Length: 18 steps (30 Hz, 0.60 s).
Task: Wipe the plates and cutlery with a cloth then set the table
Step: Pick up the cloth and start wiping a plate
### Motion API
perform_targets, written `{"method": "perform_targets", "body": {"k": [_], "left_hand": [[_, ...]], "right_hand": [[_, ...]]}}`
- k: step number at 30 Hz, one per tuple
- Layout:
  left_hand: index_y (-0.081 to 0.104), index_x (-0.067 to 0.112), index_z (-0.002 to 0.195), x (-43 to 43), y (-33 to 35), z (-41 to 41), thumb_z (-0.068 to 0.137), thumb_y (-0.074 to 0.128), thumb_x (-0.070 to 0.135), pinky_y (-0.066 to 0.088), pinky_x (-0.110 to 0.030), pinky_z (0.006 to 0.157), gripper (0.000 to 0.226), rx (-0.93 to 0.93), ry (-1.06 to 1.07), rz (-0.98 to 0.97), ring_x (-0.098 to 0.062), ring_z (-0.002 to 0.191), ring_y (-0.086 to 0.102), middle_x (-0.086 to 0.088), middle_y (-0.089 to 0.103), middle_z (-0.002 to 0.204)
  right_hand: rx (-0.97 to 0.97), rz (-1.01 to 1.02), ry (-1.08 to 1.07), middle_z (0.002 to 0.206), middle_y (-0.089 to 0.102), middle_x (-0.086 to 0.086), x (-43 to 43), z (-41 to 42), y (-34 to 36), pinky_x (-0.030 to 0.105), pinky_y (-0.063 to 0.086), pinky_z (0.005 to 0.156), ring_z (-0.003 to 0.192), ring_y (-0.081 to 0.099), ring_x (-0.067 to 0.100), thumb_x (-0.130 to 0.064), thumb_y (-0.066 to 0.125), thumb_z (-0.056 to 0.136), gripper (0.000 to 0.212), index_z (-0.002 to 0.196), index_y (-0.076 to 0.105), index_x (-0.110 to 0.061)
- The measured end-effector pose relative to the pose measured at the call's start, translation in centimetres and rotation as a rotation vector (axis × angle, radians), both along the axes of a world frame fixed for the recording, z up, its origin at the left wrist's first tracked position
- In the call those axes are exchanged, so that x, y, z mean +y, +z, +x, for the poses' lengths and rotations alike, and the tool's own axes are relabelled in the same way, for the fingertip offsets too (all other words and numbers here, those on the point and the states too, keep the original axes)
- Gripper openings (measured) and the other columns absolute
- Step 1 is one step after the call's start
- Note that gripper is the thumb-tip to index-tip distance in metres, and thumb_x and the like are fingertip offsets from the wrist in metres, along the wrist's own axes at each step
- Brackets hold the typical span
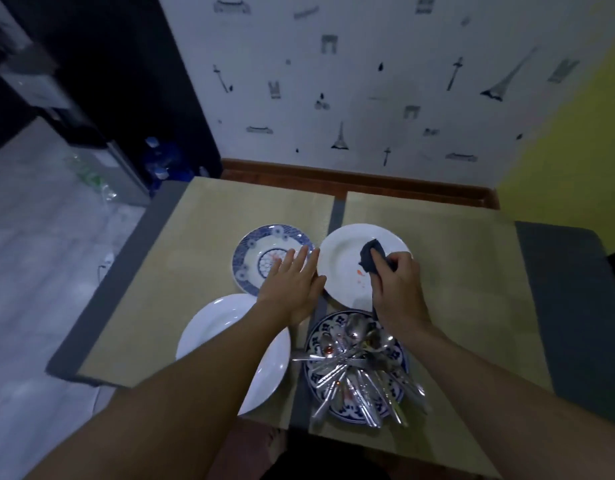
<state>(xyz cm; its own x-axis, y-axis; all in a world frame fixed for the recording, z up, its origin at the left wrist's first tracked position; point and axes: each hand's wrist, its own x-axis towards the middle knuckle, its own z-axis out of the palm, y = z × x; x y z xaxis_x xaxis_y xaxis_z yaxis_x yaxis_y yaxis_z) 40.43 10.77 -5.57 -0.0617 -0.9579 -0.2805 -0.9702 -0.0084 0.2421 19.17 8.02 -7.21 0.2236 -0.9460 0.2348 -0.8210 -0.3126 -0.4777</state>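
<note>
Wiping step: right hand (pixel 397 285) grips dark cloth (pixel 370 256) on stained white plate (pixel 344 265), left hand (pixel 294 284) fingers spread flat; next, scrub orange spots (pixel 359 273).

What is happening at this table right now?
A person is wiping dishes. The right hand grips a dark cloth on a white plate that has orange stains. The left hand lies open by its rim, partly over a blue plate. The cutlery is piled on a patterned plate, beside a second white plate.
</note>
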Motion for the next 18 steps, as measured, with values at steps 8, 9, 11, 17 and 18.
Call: {"method": "perform_targets", "body": {"k": [8, 9, 11, 17, 18], "left_hand": [[-0.006, 0.022, 0.159, 6.9, -4.1, 10.7, 0.106, 0.024, 0.049, 0.006, -0.048, 0.125, 0.067, -0.03, 0.236, 0.146, -0.035, 0.154, -0.003, -0.006, -0.004, 0.168], [-0.007, 0.021, 0.159, 7.7, -4.8, 11.6, 0.106, 0.028, 0.047, 0.006, -0.048, 0.124, 0.069, -0.045, 0.268, 0.173, -0.036, 0.154, -0.002, -0.006, -0.005, 0.168], [-0.009, 0.019, 0.158, 9.5, -6.2, 13.3, 0.105, 0.036, 0.043, 0.008, -0.048, 0.123, 0.074, -0.078, 0.33, 0.23, -0.038, 0.153, 0.001, -0.007, -0.007, 0.168], [-0.008, 0.03, 0.158, 12.3, -8.0, 16.7, 0.095, 0.059, 0.02, 0.039, -0.044, 0.105, 0.092, 0.033, 0.429, 0.28, -0.034, 0.131, 0.04, -0.012, 0.024, 0.151], [-0.006, 0.03, 0.158, 12.5, -8.0, 17.2, 0.093, 0.06, 0.016, 0.041, -0.044, 0.103, 0.093, 0.099, 0.45, 0.281, -0.035, 0.128, 0.042, -0.012, 0.027, 0.147]], "right_hand": [[0.025, -0.022, 0.194, 0.106, 0.054, 0.018, 2.6, 9.9, -2.7, 0.045, 0.049, 0.074, 0.095, 0.05, 0.036, -0.003, 0.068, 0.094, 0.049, 0.141, 0.057, -0.001], [0.028, -0.02, 0.206, 0.106, 0.054, 0.019, 2.9, 10.8, -2.9, 0.045, 0.05, 0.074, 0.094, 0.05, 0.036, -0.003, 0.069, 0.093, 0.049, 0.14, 0.058, -0.001], [0.035, -0.019, 0.231, 0.105, 0.054, 0.019, 3.4, 12.3, -3.5, 0.045, 0.052, 0.073, 0.093, 0.052, 0.037, -0.003, 0.07, 0.092, 0.048, 0.139, 0.059, 0.0], [0.093, -0.024, 0.291, 0.102, 0.055, 0.018, 4.2, 15.1, -4.9, 0.039, 0.047, 0.074, 0.092, 0.051, 0.035, -0.006, 0.07, 0.094, 0.048, 0.14, 0.059, 0.0], [0.099, -0.022, 0.299, 0.102, 0.055, 0.018, 4.4, 15.4, -4.9, 0.04, 0.047, 0.075, 0.093, 0.051, 0.035, -0.006, 0.069, 0.094, 0.048, 0.14, 0.059, 0.0]]}}
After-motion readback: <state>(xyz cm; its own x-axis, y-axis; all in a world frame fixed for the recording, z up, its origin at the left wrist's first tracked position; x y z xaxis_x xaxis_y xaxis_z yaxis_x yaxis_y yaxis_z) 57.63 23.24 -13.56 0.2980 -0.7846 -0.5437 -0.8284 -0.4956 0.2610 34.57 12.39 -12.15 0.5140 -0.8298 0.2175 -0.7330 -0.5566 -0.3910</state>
